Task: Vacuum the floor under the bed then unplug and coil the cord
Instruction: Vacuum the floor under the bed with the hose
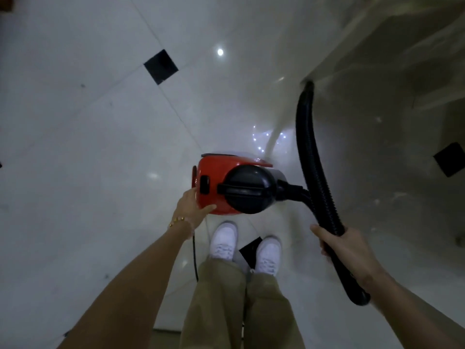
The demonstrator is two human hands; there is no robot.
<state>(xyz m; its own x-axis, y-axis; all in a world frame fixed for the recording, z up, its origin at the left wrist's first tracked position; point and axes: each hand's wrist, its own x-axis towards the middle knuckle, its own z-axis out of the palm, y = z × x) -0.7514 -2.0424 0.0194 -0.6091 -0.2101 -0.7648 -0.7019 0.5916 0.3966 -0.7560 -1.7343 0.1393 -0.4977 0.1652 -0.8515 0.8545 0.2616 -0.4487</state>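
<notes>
From up here I look straight down at a red and black canister vacuum [226, 187] sitting on the pale tiled floor [75, 147], just beyond my two white shoes [224, 240]. My left hand [193, 202] rests against the near left corner of the red body, fingers spread over its edge rather than wrapped round anything, so that grip is open and only touching. A gold bracelet [176, 221] sits on that wrist. My right hand [347, 250] has its grip closed around the black ribbed hose [308, 152], close to the hose's near end, which pokes out past my palm toward the lower right. From my hand the hose curves up and away to the far right, where its tip disappears under the edge of the pale bed [377, 46]. A short black elbow joins the vacuum's right side to the hose. A thin black cord [194, 258] trails on the floor from beneath my left wrist, running near, past my left trouser leg. Small black diamond tiles [161, 66] mark the floor at left far and right.
</notes>
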